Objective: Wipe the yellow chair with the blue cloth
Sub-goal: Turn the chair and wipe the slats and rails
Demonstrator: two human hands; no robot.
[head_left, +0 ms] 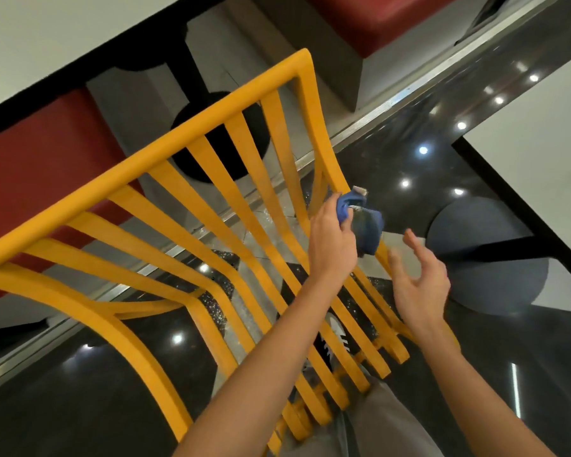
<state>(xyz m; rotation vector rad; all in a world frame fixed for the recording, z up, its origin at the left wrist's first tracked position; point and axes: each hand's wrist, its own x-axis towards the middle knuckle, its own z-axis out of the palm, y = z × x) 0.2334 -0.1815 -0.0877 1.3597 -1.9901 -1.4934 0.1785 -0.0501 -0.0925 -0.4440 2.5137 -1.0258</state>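
so the left hand (332, 240) has the blue cloth (365, 222) bunched in a tight grip right against the outer right-side rail of the yellow chair (165, 153), which runs long up and away toward the top corner, while the right hand (421, 285) floats empty just beside it, fingers loosely spread.

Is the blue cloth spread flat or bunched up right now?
Bunched up. The blue cloth is wadded in the left hand against the yellow chair side rail; the right hand is open beside it.
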